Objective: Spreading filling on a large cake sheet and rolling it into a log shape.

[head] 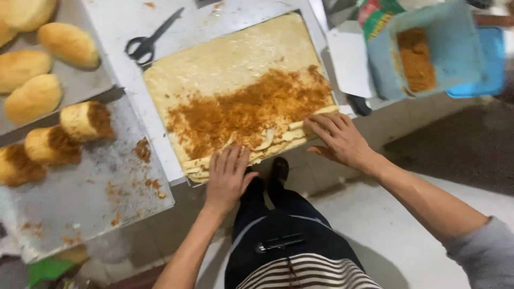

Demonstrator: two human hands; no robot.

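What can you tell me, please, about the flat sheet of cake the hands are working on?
The cake sheet is a pale yellow rectangle lying flat on a metal tray. Brown crumbly topping covers its nearer half; the far half is bare. Its near edge is lifted and creased into folds. The left hand and right hand press on that edge, fingers spread. Black scissors lie just past its far left corner.
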